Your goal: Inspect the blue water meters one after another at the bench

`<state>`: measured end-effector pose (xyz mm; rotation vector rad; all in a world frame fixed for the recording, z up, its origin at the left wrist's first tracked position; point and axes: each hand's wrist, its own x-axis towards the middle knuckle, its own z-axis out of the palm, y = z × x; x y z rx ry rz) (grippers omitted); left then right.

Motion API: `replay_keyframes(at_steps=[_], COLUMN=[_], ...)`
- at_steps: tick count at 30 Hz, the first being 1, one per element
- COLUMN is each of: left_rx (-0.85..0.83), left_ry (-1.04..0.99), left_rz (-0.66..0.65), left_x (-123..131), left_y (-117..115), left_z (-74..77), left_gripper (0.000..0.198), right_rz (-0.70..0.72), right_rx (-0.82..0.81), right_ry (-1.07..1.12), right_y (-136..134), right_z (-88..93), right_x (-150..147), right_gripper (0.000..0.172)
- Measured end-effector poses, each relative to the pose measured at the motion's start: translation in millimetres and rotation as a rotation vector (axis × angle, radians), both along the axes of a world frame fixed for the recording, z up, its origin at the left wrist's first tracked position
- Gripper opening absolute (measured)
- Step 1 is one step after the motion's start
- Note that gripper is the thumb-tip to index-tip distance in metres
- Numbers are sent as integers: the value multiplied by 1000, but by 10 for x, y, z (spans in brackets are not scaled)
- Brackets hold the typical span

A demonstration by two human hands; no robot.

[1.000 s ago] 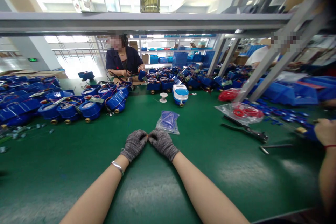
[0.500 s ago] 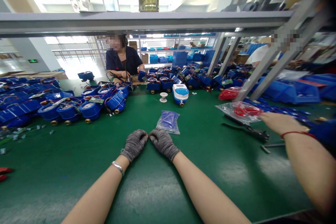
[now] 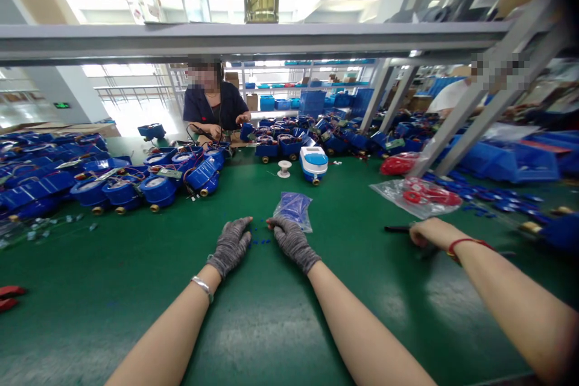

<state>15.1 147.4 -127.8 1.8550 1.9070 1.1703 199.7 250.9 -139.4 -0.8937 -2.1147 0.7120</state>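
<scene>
My left hand (image 3: 231, 247) and my right hand (image 3: 293, 242), both in grey knit gloves with bare fingertips, rest on the green table (image 3: 253, 325) a short gap apart. Several tiny blue pieces (image 3: 262, 242) lie scattered between them. Each hand has its fingers stretched forward, and I see nothing gripped in either. Just beyond my right hand lies a clear plastic bag (image 3: 296, 208) with blue-violet contents, its near edge partly covered by the fingers. Farther back stand a white-and-blue water meter (image 3: 313, 164) and a small white spool (image 3: 284, 169).
Blue meter bodies (image 3: 156, 190) with wires crowd the left and back. At right, a co-worker's hand (image 3: 432, 234) holds a black tool (image 3: 395, 229) near a bag of red parts (image 3: 425, 196). Red-handled pliers (image 3: 11, 297) lie far left. Another person (image 3: 215, 102) works opposite.
My hands, earlier together with fingertips pinched, have parted and opened. Tiny blue pieces now show on the table between them. The co-worker's hand has moved from the red bag onto the black tool.
</scene>
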Motion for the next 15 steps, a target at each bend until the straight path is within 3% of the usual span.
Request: replay_keyframes(at_steps=[6, 10, 15], left_rx=[5, 33, 60], left_ry=[-31, -89, -73], left_rz=[-110, -81, -49], left_x=[28, 24, 53], left_y=[-15, -9, 2], left_z=[15, -5, -16], left_gripper=[30, 27, 26], right_rz=[28, 61, 72], right_rx=[31, 70, 117], right_ry=[-29, -97, -336], right_y=[-13, -60, -164], right_z=[11, 96, 232], right_x=[-5, 61, 91], right_gripper=[35, 29, 19])
